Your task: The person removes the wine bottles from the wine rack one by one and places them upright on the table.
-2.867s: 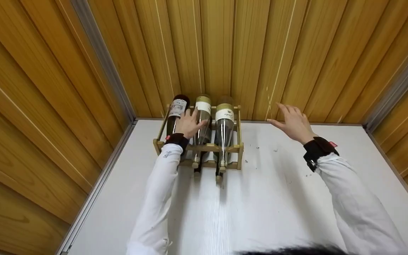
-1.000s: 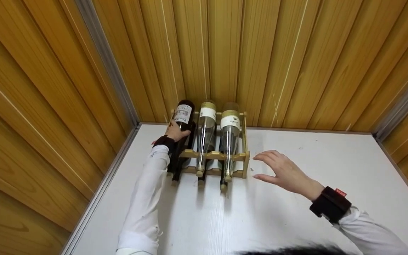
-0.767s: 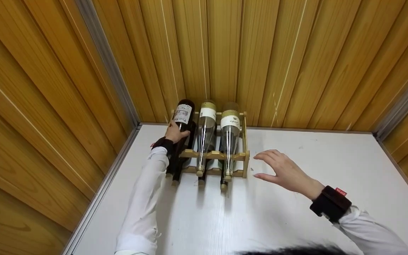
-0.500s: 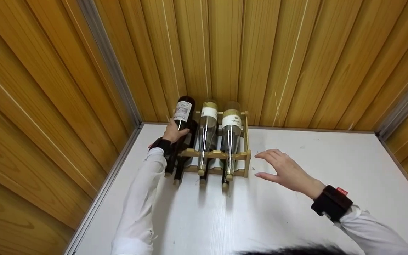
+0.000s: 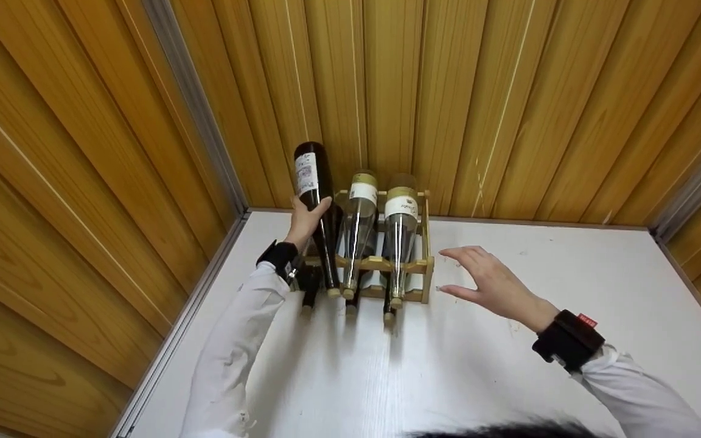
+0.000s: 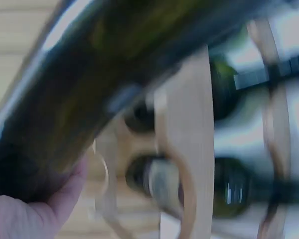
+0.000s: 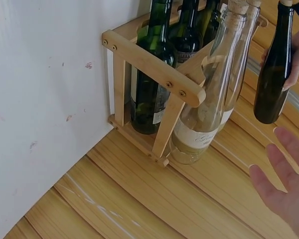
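My left hand (image 5: 303,222) grips a dark wine bottle (image 5: 313,173) with a white label, thumb on one side. The bottle tilts above the left end of a wooden wine rack (image 5: 381,263), raised off it, its corked neck pointing towards me. In the left wrist view the dark glass (image 6: 99,84) fills much of the frame, blurred. Two clear bottles with white labels, a middle one (image 5: 359,207) and a right one (image 5: 400,219), lie in the rack's upper tier. My right hand (image 5: 490,280), fingers spread and holding nothing, hovers to the right of the rack.
Dark bottles lie in the rack's lower tier, one green bottle (image 7: 152,84) showing through its side. The rack stands on a white tabletop (image 5: 509,377) against a wood-panelled wall (image 5: 448,91). Another panelled wall (image 5: 52,182) rises on the left.
My left hand has gone from above the rack to the left-hand dark bottle, gripped it and lifted it up. My right hand has come down and closer to the rack, then stayed nearly still.
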A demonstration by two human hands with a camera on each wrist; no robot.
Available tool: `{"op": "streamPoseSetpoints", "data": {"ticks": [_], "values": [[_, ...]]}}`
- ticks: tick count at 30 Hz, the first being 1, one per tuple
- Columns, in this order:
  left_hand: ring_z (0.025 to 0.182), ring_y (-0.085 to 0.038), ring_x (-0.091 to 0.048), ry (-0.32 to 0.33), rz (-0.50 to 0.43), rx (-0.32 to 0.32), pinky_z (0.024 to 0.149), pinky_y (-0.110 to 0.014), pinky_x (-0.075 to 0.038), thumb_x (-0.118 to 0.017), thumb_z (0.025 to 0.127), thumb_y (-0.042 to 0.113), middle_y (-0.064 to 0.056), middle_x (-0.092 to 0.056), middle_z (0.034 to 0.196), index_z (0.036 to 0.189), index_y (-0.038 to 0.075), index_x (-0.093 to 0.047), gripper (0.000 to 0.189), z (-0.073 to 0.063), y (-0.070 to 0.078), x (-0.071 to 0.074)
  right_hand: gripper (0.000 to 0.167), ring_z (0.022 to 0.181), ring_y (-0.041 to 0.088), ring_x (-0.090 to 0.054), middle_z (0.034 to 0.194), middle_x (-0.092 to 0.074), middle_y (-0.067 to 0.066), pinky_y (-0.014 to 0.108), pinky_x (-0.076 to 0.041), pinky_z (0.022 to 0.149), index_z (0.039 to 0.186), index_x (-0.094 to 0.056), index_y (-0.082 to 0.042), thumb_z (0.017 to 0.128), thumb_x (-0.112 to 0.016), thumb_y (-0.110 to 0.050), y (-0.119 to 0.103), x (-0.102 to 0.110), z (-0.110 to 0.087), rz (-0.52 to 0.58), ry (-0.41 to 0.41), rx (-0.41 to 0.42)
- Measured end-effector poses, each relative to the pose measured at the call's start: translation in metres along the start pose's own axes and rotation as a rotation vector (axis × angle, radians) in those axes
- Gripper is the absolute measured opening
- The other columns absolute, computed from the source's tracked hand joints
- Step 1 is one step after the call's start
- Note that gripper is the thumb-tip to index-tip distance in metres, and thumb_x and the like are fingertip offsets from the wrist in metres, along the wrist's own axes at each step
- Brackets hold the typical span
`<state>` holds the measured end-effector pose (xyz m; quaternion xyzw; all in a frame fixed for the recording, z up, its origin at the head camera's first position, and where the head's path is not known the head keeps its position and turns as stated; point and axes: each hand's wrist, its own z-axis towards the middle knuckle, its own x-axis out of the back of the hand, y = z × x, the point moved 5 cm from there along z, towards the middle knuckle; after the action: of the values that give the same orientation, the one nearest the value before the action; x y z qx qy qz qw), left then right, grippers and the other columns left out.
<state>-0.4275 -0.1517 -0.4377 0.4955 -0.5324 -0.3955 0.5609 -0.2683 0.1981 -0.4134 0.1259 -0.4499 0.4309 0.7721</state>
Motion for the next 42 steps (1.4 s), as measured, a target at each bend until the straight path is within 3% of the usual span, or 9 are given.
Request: {"op": "streamPoseSetpoints", "data": {"ticks": [3, 6, 10, 17, 20, 24, 29, 38, 42], "values": [[0.097, -0.021, -0.069, -0.033, -0.229, 0.026, 0.086, -0.028, -0.060, -0.060, 0.110, 0.028, -0.022, -0.059, 0.137, 0.167, -0.006, -0.017, 0.079, -0.038, 0.027, -0.016, 0.065, 0.117, 0.039, -0.070, 0.128, -0.075, 0.022, 0.058, -0.061, 0.095, 0.141, -0.063, 0.006, 0.086, -0.091, -0.013, 0.002, 0.002, 0.001, -0.011, 0.021, 0.012], [0.082, -0.012, -0.063, -0.069, -0.347, 0.028, 0.073, -0.021, -0.055, -0.062, 0.109, 0.029, -0.010, -0.059, 0.114, 0.155, -0.004, -0.030, 0.065, -0.048, 0.033, -0.033, 0.068, 0.116, 0.039, -0.070, 0.126, -0.075, 0.022, 0.057, -0.061, 0.094, 0.142, -0.062, 0.007, 0.084, -0.093, -0.011, 0.004, 0.005, 0.001, -0.027, 0.043, 0.030], [0.087, -0.011, -0.061, -0.128, -0.365, 0.015, 0.079, -0.020, -0.051, -0.060, 0.109, 0.033, -0.008, -0.056, 0.116, 0.152, -0.003, -0.034, 0.062, -0.052, 0.033, -0.057, 0.072, 0.116, 0.040, -0.070, 0.127, -0.074, 0.022, 0.057, -0.061, 0.093, 0.143, -0.061, 0.008, 0.081, -0.094, -0.008, 0.004, 0.010, 0.001, -0.028, 0.075, 0.049], [0.071, -0.007, -0.063, -0.297, -0.527, 0.048, 0.066, -0.021, -0.054, -0.056, 0.113, 0.031, 0.003, -0.064, 0.088, 0.124, 0.006, -0.054, 0.028, -0.078, 0.057, -0.099, 0.080, 0.120, 0.044, -0.069, 0.135, -0.071, 0.029, 0.058, -0.060, 0.098, 0.145, -0.057, 0.013, 0.076, -0.096, -0.002, 0.002, 0.025, 0.005, -0.053, 0.127, 0.060], [0.072, -0.008, -0.066, -0.378, -0.533, 0.073, 0.067, -0.022, -0.056, -0.055, 0.114, 0.033, 0.003, -0.069, 0.086, 0.118, 0.008, -0.060, 0.026, -0.089, 0.063, -0.115, 0.084, 0.120, 0.045, -0.067, 0.136, -0.070, 0.029, 0.034, -0.056, 0.112, 0.146, -0.056, 0.013, 0.073, -0.097, 0.002, 0.002, 0.034, 0.006, -0.047, 0.166, 0.067], [0.070, -0.007, -0.065, -0.469, -0.536, 0.115, 0.066, -0.022, -0.055, -0.051, 0.115, 0.035, 0.004, -0.068, 0.083, 0.110, 0.009, -0.062, 0.028, -0.102, 0.064, -0.132, 0.087, 0.122, 0.046, -0.064, 0.139, -0.066, 0.030, 0.007, -0.027, 0.125, 0.147, -0.053, 0.013, 0.072, -0.097, 0.004, 0.002, 0.043, 0.007, -0.004, 0.192, 0.094], [0.070, -0.009, -0.064, -0.549, -0.560, 0.165, 0.066, -0.026, -0.057, -0.049, 0.116, 0.039, 0.002, -0.067, 0.085, 0.109, 0.012, -0.063, 0.031, -0.113, 0.064, -0.153, 0.091, 0.126, 0.044, -0.062, 0.141, -0.064, 0.031, 0.009, -0.025, 0.127, 0.149, -0.052, 0.013, 0.073, -0.099, 0.001, 0.000, 0.051, 0.008, 0.012, 0.193, 0.140], [0.079, -0.012, -0.064, -0.610, -0.591, 0.241, 0.076, -0.032, -0.058, -0.047, 0.116, 0.040, 0.001, -0.067, 0.092, 0.112, 0.011, -0.063, 0.034, -0.127, 0.058, -0.194, 0.087, 0.130, 0.040, -0.060, 0.146, -0.061, 0.030, 0.012, -0.026, 0.129, 0.150, -0.054, 0.008, 0.081, -0.100, -0.019, -0.015, 0.061, -0.002, 0.022, 0.176, 0.206], [0.080, -0.009, -0.063, -0.649, -0.644, 0.269, 0.078, -0.031, -0.058, -0.043, 0.117, 0.041, 0.002, -0.067, 0.092, 0.112, 0.012, -0.062, 0.035, -0.135, 0.060, -0.206, 0.094, 0.131, 0.039, -0.059, 0.148, -0.059, 0.029, 0.013, -0.027, 0.130, 0.150, -0.055, 0.007, 0.072, -0.104, -0.012, -0.025, 0.063, -0.005, 0.015, 0.176, 0.233]]}}
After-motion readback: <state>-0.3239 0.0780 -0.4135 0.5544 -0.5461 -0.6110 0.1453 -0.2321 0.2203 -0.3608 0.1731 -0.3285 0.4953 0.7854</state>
